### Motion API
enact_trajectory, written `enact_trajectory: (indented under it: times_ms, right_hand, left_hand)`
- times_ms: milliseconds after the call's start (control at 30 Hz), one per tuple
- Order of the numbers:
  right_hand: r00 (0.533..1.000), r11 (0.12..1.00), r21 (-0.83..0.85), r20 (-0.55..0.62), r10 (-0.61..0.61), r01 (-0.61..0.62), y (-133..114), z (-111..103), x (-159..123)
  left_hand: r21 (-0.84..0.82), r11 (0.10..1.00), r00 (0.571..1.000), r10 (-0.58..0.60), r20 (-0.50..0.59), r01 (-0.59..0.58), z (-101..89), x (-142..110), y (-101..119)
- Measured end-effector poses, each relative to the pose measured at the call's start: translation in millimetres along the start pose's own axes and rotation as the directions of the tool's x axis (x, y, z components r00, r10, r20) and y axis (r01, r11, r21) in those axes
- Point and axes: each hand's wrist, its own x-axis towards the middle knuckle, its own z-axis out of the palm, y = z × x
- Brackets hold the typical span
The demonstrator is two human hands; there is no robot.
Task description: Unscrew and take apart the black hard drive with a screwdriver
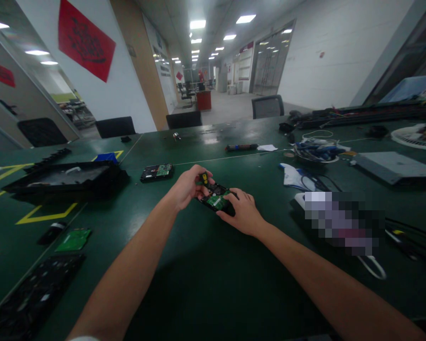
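A hard drive (216, 199) with its green circuit board facing up lies at the middle of the table, slightly turned. My right hand (244, 210) grips its right end, thumb along the near edge and fingers over the far side. Above the drive's left end, my left hand (190, 187) is closed around a screwdriver (204, 178) with a black-and-yellow handle. The screwdriver's tip is too small to make out. A second hard drive (157, 172), also with its board up, rests farther off to the left.
At left are a black plastic housing (67, 177), a loose green circuit board (73, 239) and a black panel (35, 293). A blurred-out object (341, 220), a bundle of cables (317, 150) and a grey metal case (397, 166) occupy the right. A dark marker-like stick (240, 147) lies beyond my hands.
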Motion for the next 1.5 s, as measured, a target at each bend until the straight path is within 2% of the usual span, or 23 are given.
enact_trajectory:
  times_ms: [100,233,300,433,567,700,767,900,1000,1100,1167,1300,1400,1500]
  right_hand:
    - [1.0,1.0,-0.003,0.006,0.002,-0.002,-0.3,-0.5,0.2]
    - [1.0,1.0,0.001,0.018,0.001,-0.001,-1.1,-1.9,0.2]
    - [1.0,1.0,0.003,0.019,0.001,-0.001,-1.4,-2.6,0.1]
    - [0.999,1.0,0.006,0.032,0.01,-0.01,-2.5,-4.1,-0.1]
    - [0.999,1.0,0.003,0.035,0.02,-0.02,-3.2,-4.7,0.0]
    - [1.0,1.0,0.005,0.022,0.007,-0.007,-2.0,-3.0,0.2]
    - [1.0,1.0,0.005,0.018,0.003,-0.004,-1.3,-2.0,0.2]
    - [1.0,1.0,0.01,0.013,0.001,-0.001,-0.7,-1.3,0.2]
    - [1.0,1.0,0.013,0.015,0.0,0.0,-1.3,-2.2,0.2]
    - [1.0,1.0,0.013,0.02,0.004,-0.005,-2.3,-3.6,0.1]
    - [1.0,1.0,0.01,0.026,0.009,-0.009,-3.0,-4.2,0.1]
    - [0.999,1.0,0.002,0.032,0.016,-0.016,-3.3,-4.3,0.1]
    - [0.999,1.0,0.006,0.03,0.013,-0.013,-2.6,-3.4,0.3]
    - [1.0,1.0,0.012,0.022,0.001,-0.002,-1.7,-2.6,0.3]
  left_hand:
    - [-0.011,0.999,0.999,-0.032,-0.031,0.032,3.2,-0.2,1.5]
    - [0.117,0.991,0.985,0.088,-0.146,-0.071,5.0,-1.1,1.5]
    - [0.154,0.983,0.985,0.123,-0.121,-0.103,4.8,-2.2,0.5]
    - [0.067,0.997,0.999,0.046,-0.003,-0.046,4.0,-3.3,-0.4]
    - [0.006,1.0,0.999,-0.008,-0.049,0.009,4.0,-1.1,1.0]
    - [0.059,0.997,0.992,0.057,-0.11,-0.051,3.7,-0.9,2.1]
    - [0.065,0.996,0.994,0.066,-0.088,-0.06,3.8,-2.1,2.3]
    - [0.007,1.0,1.0,-0.006,-0.006,0.006,4.8,-3.3,2.1]
    - [0.013,1.0,0.999,-0.008,-0.051,0.009,4.5,-1.2,1.1]
    - [0.069,0.996,0.991,0.068,-0.115,-0.061,3.6,-0.1,-0.2]
    - [0.099,0.992,0.993,0.088,-0.082,-0.08,3.8,-1.5,-0.4]
    - [0.067,0.998,1.0,0.019,0.014,-0.02,6.1,-5.4,1.3]
    - [0.035,0.999,1.0,-0.014,-0.003,0.014,5.5,-4.3,2.1]
    - [0.046,0.999,0.998,0.025,-0.054,-0.022,2.5,-1.1,1.2]
